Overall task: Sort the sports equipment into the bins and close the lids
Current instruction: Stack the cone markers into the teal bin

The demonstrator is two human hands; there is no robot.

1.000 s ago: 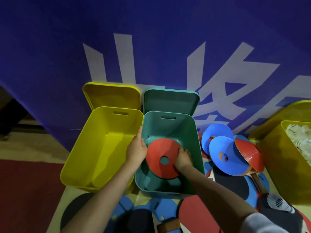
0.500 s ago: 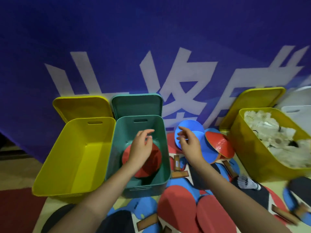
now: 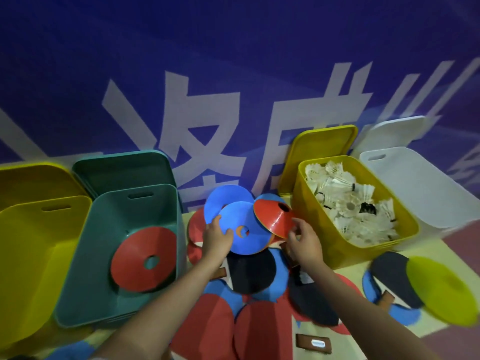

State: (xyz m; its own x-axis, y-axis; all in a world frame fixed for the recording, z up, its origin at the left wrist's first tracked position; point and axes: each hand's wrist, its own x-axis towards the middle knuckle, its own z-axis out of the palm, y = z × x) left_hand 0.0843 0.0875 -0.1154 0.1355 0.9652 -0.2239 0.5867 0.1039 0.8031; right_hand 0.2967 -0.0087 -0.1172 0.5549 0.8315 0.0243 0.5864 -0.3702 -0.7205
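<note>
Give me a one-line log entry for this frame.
phase: picking cones | left hand: grips blue cone | right hand: touching red cone | green bin: one red disc, lid open

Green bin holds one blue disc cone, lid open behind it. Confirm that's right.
Wrong colour: the head view shows the disc cone lying in the green bin is red, not blue. The rest stands: one cone, with the lid open behind the bin.

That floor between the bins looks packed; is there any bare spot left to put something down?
Hardly: paddles and cones crowd the floor between the green bin and shuttlecock bin. Free room: the left yellow bin, the white bin, and the green bin's floor beside its red cone.
</note>
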